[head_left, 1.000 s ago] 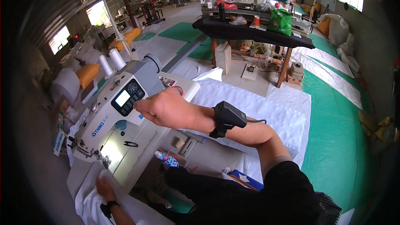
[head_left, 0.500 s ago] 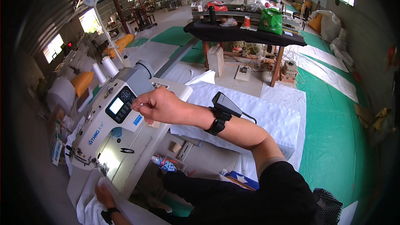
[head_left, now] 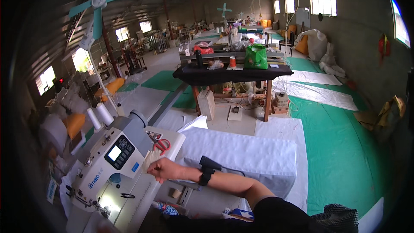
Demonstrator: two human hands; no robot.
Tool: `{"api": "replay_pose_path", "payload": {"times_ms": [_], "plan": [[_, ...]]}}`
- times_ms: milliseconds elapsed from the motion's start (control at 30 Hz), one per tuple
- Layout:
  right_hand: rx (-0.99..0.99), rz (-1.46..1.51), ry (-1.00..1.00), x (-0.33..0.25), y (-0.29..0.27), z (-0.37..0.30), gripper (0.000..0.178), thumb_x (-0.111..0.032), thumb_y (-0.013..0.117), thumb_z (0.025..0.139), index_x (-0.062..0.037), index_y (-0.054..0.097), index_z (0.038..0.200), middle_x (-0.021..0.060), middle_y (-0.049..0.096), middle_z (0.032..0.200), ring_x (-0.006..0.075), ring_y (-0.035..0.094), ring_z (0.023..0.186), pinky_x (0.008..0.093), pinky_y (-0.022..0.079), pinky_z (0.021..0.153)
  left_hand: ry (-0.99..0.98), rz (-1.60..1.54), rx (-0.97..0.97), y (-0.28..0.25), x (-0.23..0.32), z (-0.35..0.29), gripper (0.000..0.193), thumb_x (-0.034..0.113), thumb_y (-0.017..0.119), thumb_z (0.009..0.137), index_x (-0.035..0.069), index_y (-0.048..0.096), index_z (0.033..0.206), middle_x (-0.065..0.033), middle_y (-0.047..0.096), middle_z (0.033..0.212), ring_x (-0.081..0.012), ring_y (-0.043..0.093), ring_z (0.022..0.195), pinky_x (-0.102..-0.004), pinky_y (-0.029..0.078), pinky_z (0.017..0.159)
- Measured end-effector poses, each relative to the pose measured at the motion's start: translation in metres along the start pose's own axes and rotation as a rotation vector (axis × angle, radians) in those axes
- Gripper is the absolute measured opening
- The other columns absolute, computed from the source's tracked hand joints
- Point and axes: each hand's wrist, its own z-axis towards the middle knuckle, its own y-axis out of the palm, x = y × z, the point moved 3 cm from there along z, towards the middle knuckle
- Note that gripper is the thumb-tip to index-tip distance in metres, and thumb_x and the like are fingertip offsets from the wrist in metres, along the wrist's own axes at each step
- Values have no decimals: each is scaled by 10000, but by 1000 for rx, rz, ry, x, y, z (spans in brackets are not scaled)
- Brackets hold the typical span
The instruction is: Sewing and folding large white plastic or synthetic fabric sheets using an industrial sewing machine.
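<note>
A white sewing machine [head_left: 101,164] with a lit control panel [head_left: 117,152] stands at the left, its lamp shining by the needle. My right hand [head_left: 166,169] is over the machine table's right edge, fingers curled and pinched together beside a small beige stack [head_left: 150,159]. What the fingertips hold, if anything, is too small to make out. Red-handled scissors [head_left: 162,146] lie just beyond the stack. Black thread snips [head_left: 127,196] rest on the machine bed. Of my left hand [head_left: 105,225] only a dim smear shows at the lower edge, near white fabric [head_left: 88,222].
Two white thread cones [head_left: 103,114] stand behind the machine. To the right is a long pile of white fabric [head_left: 241,149]. Farther off, a black-covered table [head_left: 233,74] bears a green bag [head_left: 256,57]. Green sheeting [head_left: 336,146] covers the floor at right.
My right hand has moved down from beside the control panel to the beige stack. The view has tilted up, and my left hand has nearly left the picture.
</note>
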Motion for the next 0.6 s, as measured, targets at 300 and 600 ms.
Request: {"api": "replay_pose_path", "payload": {"times_ms": [300,600], "plan": [[62,336,403,74,22,22,189,-179,543,920,-28,649,966,77,664,718,144,650,572,258,518,496,18,-26,39,13,-14,5,576,512,424,931,52,565,1246,-183,554,1271,-350,514,1179,-447,409,976],[107,728,92,-55,-19,67,117,-118,536,924,-43,623,905,38,637,651,105,610,491,217,472,406,69,-51,205,49,-31,23,565,411,422,958,-79,502,1226,-264,526,1245,-412,510,1143,-480,399,966]]}}
